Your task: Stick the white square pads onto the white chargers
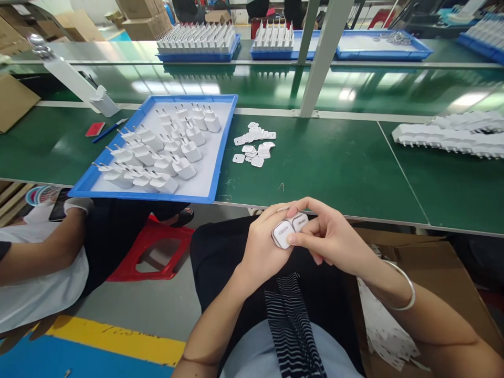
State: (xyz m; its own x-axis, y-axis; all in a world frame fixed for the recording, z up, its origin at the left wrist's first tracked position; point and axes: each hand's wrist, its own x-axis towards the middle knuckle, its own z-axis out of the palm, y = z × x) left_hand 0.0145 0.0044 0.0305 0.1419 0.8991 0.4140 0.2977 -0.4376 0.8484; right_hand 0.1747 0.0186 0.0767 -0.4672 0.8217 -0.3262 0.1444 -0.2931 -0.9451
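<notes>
The person's left hand [262, 244] grips two chargers [282, 234] just off the worktop's [338, 163] near edge; the right hand [333, 236] closes on them too, thumb against one face. More chargers [164, 184] lie in the tray [219, 163], white tabs [249, 137] beside its right edge.

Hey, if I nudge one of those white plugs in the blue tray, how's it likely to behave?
A white plug there is probably stiff, given its smooth, moulded-looking shell. Its flat-sided, boxy body would likely slide or tip rather than roll. Since many lie crowded in the blue tray, its protruding pins might catch a neighbour.
</notes>
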